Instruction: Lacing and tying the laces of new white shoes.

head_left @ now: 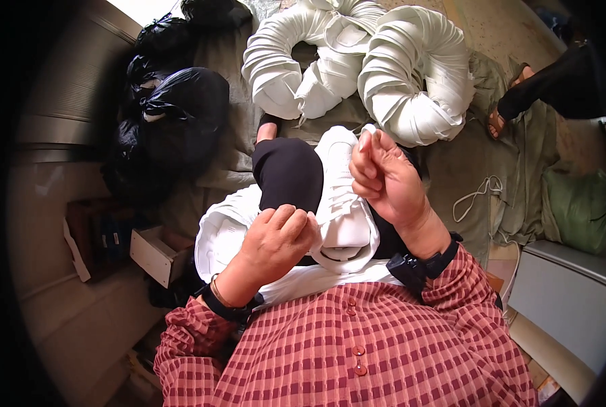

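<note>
On my lap lies a white shoe upper (344, 230), its toe pointing away from me and its open heel end toward me. White laces cross its front. My left hand (280, 241) is closed at its left side, fingertips pinched at the edge by the lacing on what looks like a white lace. Raised over the upper's right side, my right hand (389, 173) is closed too, with a small white lace end between thumb and forefinger. More white shoe uppers (220, 237) rest left of my left hand, partly hidden by it.
Large curved stacks of nested white uppers (415, 74) lie ahead on a grey-green cloth. Black plastic bags (181, 108) stand at the far left, above a small wooden box (155, 256). A white cord (478, 197) and a grey case (571, 292) are at right. Another person's feet (496, 123) show at far right.
</note>
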A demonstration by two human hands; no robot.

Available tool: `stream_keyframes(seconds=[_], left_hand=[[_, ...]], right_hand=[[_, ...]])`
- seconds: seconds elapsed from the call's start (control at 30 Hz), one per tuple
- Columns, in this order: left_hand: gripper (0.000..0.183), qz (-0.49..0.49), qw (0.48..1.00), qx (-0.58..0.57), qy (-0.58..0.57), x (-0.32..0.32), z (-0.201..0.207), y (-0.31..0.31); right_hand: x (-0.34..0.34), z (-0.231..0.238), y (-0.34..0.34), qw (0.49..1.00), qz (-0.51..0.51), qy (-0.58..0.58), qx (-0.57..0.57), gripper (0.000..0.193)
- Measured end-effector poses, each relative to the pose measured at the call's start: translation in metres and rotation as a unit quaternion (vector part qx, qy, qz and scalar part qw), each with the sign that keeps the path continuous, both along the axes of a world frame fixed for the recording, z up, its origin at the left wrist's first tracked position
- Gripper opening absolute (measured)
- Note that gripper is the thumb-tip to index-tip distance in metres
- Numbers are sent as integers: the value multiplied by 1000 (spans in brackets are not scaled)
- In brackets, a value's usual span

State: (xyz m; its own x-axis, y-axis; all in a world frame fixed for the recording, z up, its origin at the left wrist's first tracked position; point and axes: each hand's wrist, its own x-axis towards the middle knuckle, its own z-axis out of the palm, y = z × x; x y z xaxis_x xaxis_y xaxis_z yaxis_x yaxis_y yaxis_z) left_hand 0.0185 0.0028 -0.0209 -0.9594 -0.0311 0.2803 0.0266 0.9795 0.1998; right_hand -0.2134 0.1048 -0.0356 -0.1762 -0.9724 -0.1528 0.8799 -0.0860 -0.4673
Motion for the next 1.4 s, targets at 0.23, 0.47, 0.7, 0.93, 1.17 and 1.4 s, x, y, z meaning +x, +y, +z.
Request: stream_keyframes(seconds=[0.23,0.47,0.7,0.93,1.17,1.4], left_hand=[[34,-16,1000,16,-6,1,-2,-1],[37,27,999,-21,-17,2,5,3],[30,163,946,277,25,-5,-3,21],[28,204,422,877,109,-19,-5,14],[18,275,310,902,122,9,-16,10],[22,333,316,873,166,55,-26,-35]], right_hand=[[11,48,52,841,189,506,-31,22],[-42,6,44,998,-32,44,5,21],[-45,13,100,989,-139,-21,48,23],[-111,28,118,970,-241,-12,23,23],[-144,59,83,965,-258,40,2,20],[-153,20,144,953,-284,55,91,20]])
